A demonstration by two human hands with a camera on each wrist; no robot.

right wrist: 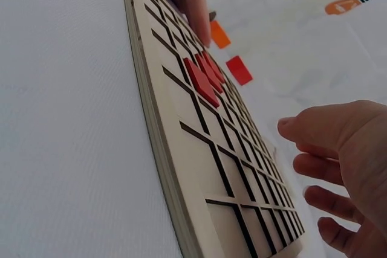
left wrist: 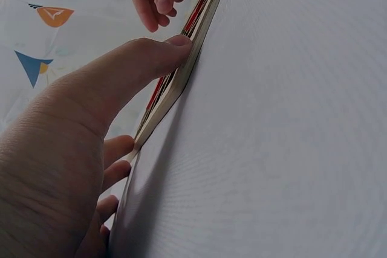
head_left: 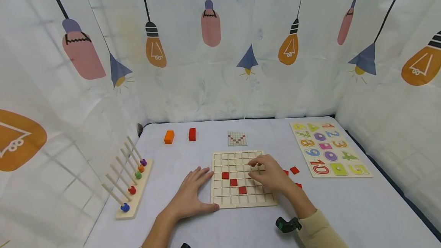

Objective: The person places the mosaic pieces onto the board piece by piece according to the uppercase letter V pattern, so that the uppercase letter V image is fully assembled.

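Observation:
A wooden grid board [head_left: 244,200] lies on the table, with three red square tiles [head_left: 233,182] set in its cells in a diagonal. My left hand [head_left: 191,194] is spread at the board's left side; its thumb touches the front left corner and its fingertips reach the left edge. Over the board's right part hovers my right hand [head_left: 270,173], fingers loosely bent. In the right wrist view a gap shows between thumb and fingers, and I see nothing held there. Loose red tiles [head_left: 294,170] lie right of the board, partly hidden by the right hand.
A small pattern card [head_left: 237,138] lies behind the board. Further left are an orange block [head_left: 169,137] and a red block [head_left: 192,134]. A peg stand [head_left: 141,194] with coloured beads stands at the left. A number puzzle board [head_left: 339,171] lies at the right.

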